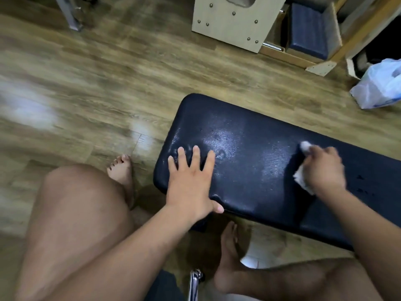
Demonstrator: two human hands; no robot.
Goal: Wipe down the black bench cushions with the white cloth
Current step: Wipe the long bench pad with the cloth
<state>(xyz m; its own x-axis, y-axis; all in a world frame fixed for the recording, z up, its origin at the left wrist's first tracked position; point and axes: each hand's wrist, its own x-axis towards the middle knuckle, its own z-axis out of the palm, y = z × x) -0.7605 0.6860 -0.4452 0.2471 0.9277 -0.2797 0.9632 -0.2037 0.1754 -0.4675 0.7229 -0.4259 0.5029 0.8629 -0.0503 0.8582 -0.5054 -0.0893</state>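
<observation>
A black bench cushion [249, 131] runs from the centre to the right edge, its top shiny and wet-looking. My left hand [191, 181] lies flat on its near left end, fingers spread, thumb over the front edge. My right hand [323, 168] is closed around a crumpled white cloth [303, 182] and presses it on the cushion further right. Bits of cloth stick out above and below the fist. The right hand is blurred.
A wooden box with bolts [236, 20] and a dark blue padded block [308, 29] stand on the floor beyond the bench. A white plastic bag [379, 83] lies at the right. My bare knees and feet are near the bench, with a chrome bench leg [194, 283] below.
</observation>
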